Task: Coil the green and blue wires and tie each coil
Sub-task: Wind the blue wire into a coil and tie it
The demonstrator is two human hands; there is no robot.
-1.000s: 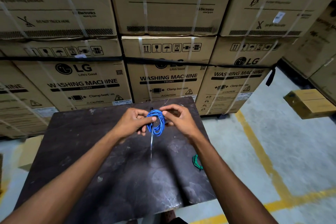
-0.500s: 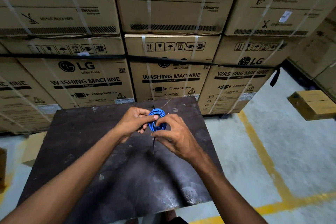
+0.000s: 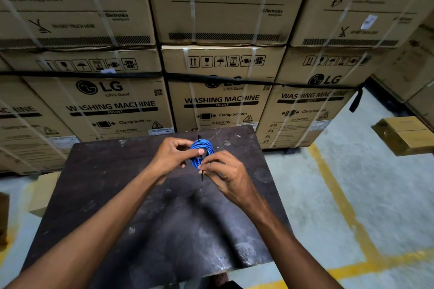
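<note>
Blue wire coil point(image 3: 201, 150) is up over the tabletop's point(image 3: 98, 195) far edge, plenty of bare top nearer me. Left hand point(image 3: 174, 157) pinches its side; right hand point(image 3: 224, 172) pinches the black tie point(image 3: 202, 175) (hanging straight down below the coil).

Blue wire coil point(image 3: 201, 150) between both hands
</note>
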